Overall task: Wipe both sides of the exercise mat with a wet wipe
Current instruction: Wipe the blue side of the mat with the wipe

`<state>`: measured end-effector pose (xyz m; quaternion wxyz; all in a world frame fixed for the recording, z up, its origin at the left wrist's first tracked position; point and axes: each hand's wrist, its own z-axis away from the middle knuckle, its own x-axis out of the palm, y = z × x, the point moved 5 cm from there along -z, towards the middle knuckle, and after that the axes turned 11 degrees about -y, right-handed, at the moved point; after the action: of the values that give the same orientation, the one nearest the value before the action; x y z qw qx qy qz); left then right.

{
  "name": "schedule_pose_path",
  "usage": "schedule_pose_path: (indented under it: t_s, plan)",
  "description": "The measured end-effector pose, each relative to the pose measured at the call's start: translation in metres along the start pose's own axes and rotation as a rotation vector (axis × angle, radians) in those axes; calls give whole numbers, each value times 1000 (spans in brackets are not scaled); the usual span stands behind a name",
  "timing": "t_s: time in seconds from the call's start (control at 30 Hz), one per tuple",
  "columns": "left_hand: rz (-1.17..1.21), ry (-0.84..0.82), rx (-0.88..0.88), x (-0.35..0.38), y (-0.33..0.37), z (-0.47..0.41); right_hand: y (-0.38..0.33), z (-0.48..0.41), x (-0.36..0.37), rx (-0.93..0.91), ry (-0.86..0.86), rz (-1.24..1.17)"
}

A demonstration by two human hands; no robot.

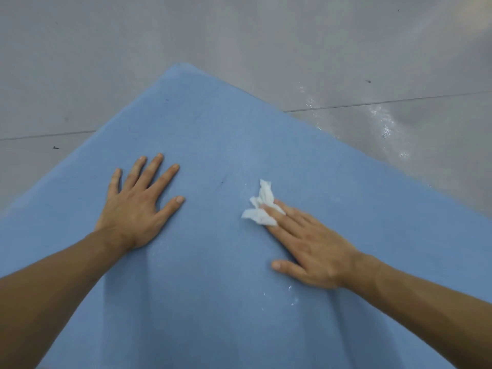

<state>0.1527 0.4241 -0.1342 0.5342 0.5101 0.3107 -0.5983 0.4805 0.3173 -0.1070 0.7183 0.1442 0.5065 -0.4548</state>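
Head view: mat (pixel 213 302) edges cut off; wipe (pixel 262 206) partly under right hand (pixel 314 251)

Soft even light, glare on floor (pixel 386 123), wide-angle edge distortion.

You had nothing readable in view: no text, label, brand, number or sign showed on the blue mat (pixel 239 134), the wipe (pixel 259 206) or the floor (pixel 106 49).

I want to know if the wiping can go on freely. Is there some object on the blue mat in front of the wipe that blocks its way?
Nothing visible blocks it. The right hand presses the wet wipe flat on the mat. The left hand lies flat to the side, apart from the wipe. Only small white crumbs lie near the right hand.
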Motion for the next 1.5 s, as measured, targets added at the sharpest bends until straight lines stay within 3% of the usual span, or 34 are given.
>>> schedule_pose_path:
  t_s: [0.2, 0.37, 0.47, 0.63, 0.73, 0.83, 1.0, 1.23, 1.37, 1.5]
  plan:
    - [53, -23, 2, 4, 4, 2, -34, 21, 23, -100, 8, 62]
    - [57, -17, 12, 11, 24, 16, 34, 18, 5, 311, 119, -12]
    - [38, -4, 59, 17, 39, 28, 51, 11, -2, 395, 169, -115]
    - [14, -5, 99, 21, 53, 40, -7, -3, -1, 202, 144, -151]
    - [-4, -9, 111, 24, 57, 47, -72, 0, 24, -25, 75, -32]
    - [-22, -10, 116, 28, 61, 56, -119, 13, 56, -129, 48, 121]
    - [-33, -14, 137, 34, 69, 70, -93, 24, 47, -10, 137, 10]
    - [-35, -19, 104, 42, 75, 85, -3, 55, 14, 389, 303, -235]
    - [-28, -39, 84, 42, 78, 85, -32, 56, 34, 293, 176, -169]
    - [-24, -54, 80, 42, 83, 90, -103, 65, 65, 34, 86, -78]
